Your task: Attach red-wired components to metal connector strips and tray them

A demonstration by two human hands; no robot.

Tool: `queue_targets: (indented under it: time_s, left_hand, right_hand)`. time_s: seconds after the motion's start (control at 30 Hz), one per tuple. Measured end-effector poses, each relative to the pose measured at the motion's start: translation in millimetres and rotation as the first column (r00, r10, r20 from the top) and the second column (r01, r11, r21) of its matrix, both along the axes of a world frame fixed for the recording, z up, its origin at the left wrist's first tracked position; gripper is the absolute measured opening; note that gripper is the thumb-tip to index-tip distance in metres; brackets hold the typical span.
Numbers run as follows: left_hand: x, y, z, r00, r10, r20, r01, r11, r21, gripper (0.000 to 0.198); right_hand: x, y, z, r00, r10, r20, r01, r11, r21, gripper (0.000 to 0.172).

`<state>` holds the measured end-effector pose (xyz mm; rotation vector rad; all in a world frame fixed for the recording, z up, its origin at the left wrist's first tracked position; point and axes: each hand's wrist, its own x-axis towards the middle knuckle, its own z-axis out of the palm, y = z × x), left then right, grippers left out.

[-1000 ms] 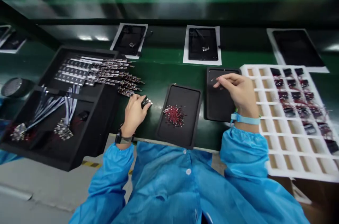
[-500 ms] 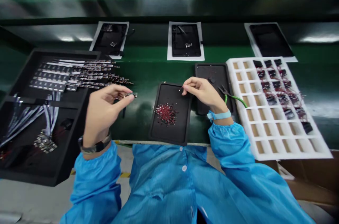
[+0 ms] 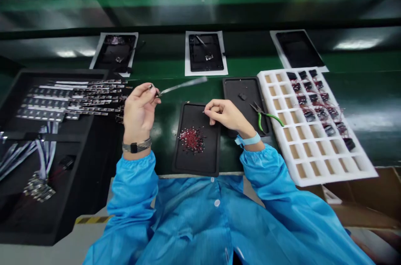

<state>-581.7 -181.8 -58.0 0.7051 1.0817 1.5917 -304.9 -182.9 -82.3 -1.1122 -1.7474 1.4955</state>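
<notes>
My left hand (image 3: 138, 108) is raised above the green bench and pinches one end of a thin flat cable strip (image 3: 181, 85) that sticks out to the right, blurred. My right hand (image 3: 227, 114) hovers over the black tray (image 3: 196, 160), fingers pinched on something tiny I cannot make out. A small heap of red parts (image 3: 191, 138) lies in that tray, just below and left of my right hand.
Green-handled cutters (image 3: 266, 114) rest on a second black tray (image 3: 246, 89). A white foam grid (image 3: 313, 131) with black wired parts stands at the right. A large black tray (image 3: 46, 140) with strips and cables fills the left. Three black panels on paper (image 3: 205, 53) lie behind.
My left hand lifted a strip from the bench beside the large tray and raised it. My right hand left the cutters on the second tray and moved left over the tray of red parts.
</notes>
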Motion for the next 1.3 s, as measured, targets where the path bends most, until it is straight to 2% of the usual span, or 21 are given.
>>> queue_targets:
  time_s: [0.1, 0.23, 0.4, 0.57, 0.83, 1.0, 1.3]
  left_hand:
    - [9.6, 3.3, -18.1, 0.995, -0.080, 0.066, 0.085, 0.994, -0.067, 0.025]
    - [32.1, -0.8, -32.5, 0.986, -0.158, 0.060, 0.164, 0.980, -0.110, 0.031]
    - [55.9, -8.9, -40.2, 0.963, -0.259, 0.074, 0.267, 0.956, -0.124, 0.038]
    - [67.8, -15.7, -43.1, 0.936, -0.340, 0.095, 0.350, 0.926, -0.138, 0.042]
    - [70.2, -18.0, -41.3, 0.920, -0.362, 0.151, 0.382, 0.914, -0.137, 0.043]
    - [70.2, -18.8, -42.8, 0.921, -0.372, 0.116, 0.387, 0.910, -0.147, 0.044]
    - [73.8, -21.9, -41.2, 0.956, -0.292, 0.010, 0.290, 0.948, -0.130, 0.041]
  right_hand:
    - [-1.9, 0.1, -0.9, 1.000, -0.016, -0.019, 0.016, 1.000, -0.002, 0.022]
    - [-3.8, -0.8, -1.9, 0.999, -0.044, -0.002, 0.044, 0.998, 0.033, 0.018]
    - [-4.6, -3.6, -0.4, 0.997, -0.077, 0.017, 0.076, 0.996, 0.045, 0.019]
    - [-8.4, -7.0, 1.3, 0.994, -0.106, -0.014, 0.106, 0.994, 0.019, 0.022]
    - [-14.5, -9.0, 0.3, 0.982, -0.178, -0.068, 0.178, 0.984, -0.009, 0.025]
    - [-14.6, -9.7, -1.5, 0.977, -0.202, -0.064, 0.203, 0.979, -0.002, 0.026]
    - [-17.7, -11.2, -3.3, 0.970, -0.236, -0.050, 0.237, 0.971, 0.027, 0.024]
